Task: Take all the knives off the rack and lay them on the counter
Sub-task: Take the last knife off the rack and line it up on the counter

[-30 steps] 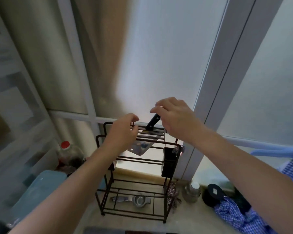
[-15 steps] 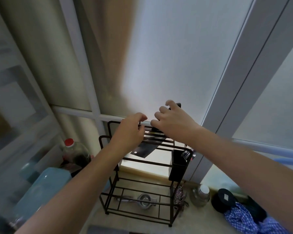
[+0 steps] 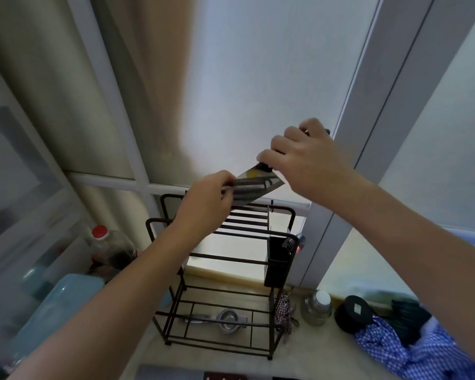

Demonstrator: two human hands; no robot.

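Head view: my right hand (image 3: 307, 163) grips the knife (image 3: 254, 185) by its handle above the rack (image 3: 220, 270); my left hand (image 3: 206, 207) pinches the blade.

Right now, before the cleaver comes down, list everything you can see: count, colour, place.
cleaver: one, steel blade with dark handle, held above the rack
rack: one, black wire, on the counter below the window
caddy: one, black, hung on the rack's right side, utensils inside
squeezer: one, metal, on the rack's bottom shelf
counter: one, pale beige, under everything
bottle: one, clear with red cap, left of the rack
container: one, light blue, front left
jar: one, glass with pale lid, right of the rack
round lid: one, black, right of the jar
cloth: one, blue checked, far right
left hand: pinching the blade
right hand: gripping the handle
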